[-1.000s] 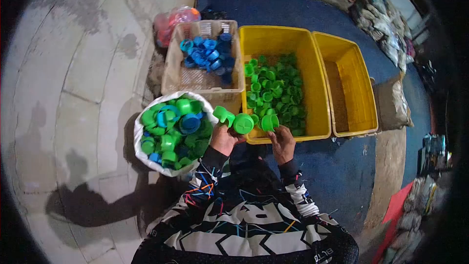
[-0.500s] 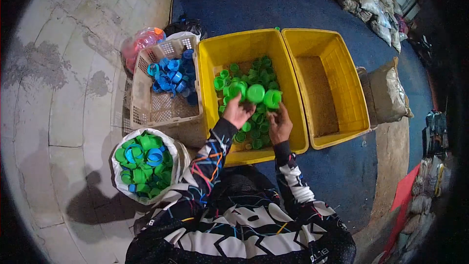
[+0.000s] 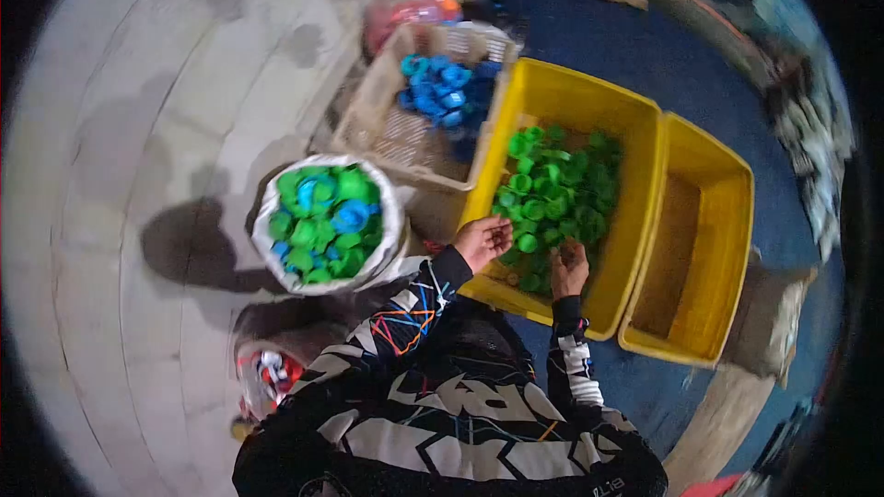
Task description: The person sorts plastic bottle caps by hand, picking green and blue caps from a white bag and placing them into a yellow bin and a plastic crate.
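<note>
Green plastic caps (image 3: 551, 186) lie heaped on the floor of the near yellow tub (image 3: 635, 221). Over the tub's near left edge is my left hand (image 3: 483, 242), fingers loosely bent and slightly apart, with nothing visible in it. My right hand (image 3: 569, 269) hovers over the near part of the heap, thumb and fingers apart; no cap shows in its grasp, though motion blur softens the fingertips. Left of my left hand, a white sack (image 3: 399, 230) is filled with green caps and a few blue ones.
A pale plastic crate (image 3: 368, 133) with blue caps (image 3: 437, 92) adjoins the tub's left side. A second yellow tub (image 3: 741, 248) stands to the right, beside a stuffed sack (image 3: 773, 313). A red-tinted bag (image 3: 405, 14) sits behind the crate. Block paving (image 3: 120, 248) spreads leftward.
The view has swung left, so the containers appear farther right. The green caps held up between my hands are no longer there; both hands have drawn back toward the tub's near edge.
</note>
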`<state>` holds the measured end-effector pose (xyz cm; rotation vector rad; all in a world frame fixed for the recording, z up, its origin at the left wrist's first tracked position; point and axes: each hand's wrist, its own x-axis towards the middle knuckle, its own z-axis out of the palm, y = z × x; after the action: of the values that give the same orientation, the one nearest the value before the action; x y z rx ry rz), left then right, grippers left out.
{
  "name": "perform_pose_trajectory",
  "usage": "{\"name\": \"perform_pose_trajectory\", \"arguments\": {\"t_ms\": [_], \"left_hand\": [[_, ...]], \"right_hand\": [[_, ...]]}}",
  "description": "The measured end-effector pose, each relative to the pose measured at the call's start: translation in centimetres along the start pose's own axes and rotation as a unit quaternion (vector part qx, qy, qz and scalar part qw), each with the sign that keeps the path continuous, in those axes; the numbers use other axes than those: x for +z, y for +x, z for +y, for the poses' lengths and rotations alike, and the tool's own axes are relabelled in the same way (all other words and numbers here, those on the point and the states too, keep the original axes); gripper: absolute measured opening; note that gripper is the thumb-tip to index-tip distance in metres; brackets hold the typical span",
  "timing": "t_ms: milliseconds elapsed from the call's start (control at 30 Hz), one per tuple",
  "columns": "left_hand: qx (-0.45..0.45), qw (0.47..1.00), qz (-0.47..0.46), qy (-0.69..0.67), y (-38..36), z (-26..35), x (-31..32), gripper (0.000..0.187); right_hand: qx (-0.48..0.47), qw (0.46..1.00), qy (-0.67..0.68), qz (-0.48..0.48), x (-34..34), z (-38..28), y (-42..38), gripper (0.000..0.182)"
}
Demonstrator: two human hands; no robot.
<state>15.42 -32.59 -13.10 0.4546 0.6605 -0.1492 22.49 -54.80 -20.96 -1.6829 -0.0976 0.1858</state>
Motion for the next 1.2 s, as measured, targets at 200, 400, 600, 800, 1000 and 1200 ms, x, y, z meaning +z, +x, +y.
{"name": "perform_pose_trajectory", "arguments": {"t_ms": [200,400,600,800,1000,1200], "left_hand": [[0.145,0.984,0.005,0.103,-10.6,4.6,-0.5,0.022],[0.393,0.806,0.153,0.416,-19.3,9.8,-6.5,0.022],[0.514,0.401,0.334,0.681,-24.9,17.4,-15.1,0.019],[0.441,0.310,0.260,0.801,-25.0,22.7,-15.9,0.037],[0.429,0.269,0.179,0.844,-23.7,25.2,-16.7,0.038],[0.409,0.287,0.164,0.851,-24.1,27.4,-16.3,0.017]], "right_hand": [[-0.039,0.991,-0.088,-0.095,6.3,-8.6,-1.7,0.028],[-0.189,0.952,-0.144,-0.194,15.3,-11.0,-3.9,0.019],[-0.401,0.812,-0.275,-0.322,23.8,-16.0,-7.4,0.034],[-0.426,0.738,-0.418,-0.315,29.6,-16.2,-6.8,0.034],[-0.407,0.732,-0.445,-0.317,30.6,-15.7,-7.3,0.035],[-0.342,0.779,-0.388,-0.353,29.3,-16.3,-7.8,0.038]]}}
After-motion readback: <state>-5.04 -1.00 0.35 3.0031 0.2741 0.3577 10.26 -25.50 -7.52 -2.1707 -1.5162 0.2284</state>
